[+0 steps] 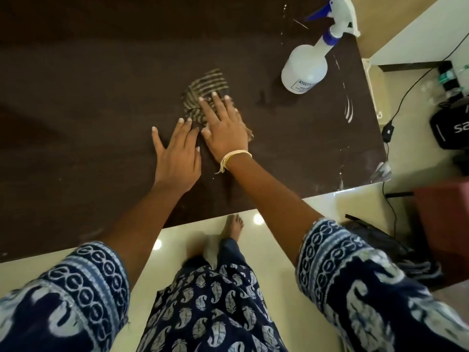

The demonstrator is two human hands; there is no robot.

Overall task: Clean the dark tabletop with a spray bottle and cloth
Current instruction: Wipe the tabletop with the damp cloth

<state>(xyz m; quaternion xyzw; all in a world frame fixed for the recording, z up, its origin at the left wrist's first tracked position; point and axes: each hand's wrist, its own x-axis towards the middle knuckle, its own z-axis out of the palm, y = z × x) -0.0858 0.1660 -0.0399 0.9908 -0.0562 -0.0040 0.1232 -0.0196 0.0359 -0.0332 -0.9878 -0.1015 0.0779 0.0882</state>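
Right hand [224, 130] flat, fingers straight, pressing down on striped cloth [206, 91] in middle of dark surface [76, 72]; grasping nothing, just bearing on fabric. Left hand [177, 158] likewise released, fingers spread, resting palm-down on bare surface just beside cloth, touching right hand at thumb side. Spray bottle [308, 64] set down near far right corner, well apart from both hands, nozzle pointing away. Judging by that: spraying apparently finished, at least for now; wiping under way. Pale streaks and smears [349, 107] visible along right edge, also near bottle, so that strip probably not yet wiped. Left stretch of surface looks even and dull; wiped or untouched, cannot tell. Roughly mid-task, right edge and corner left.
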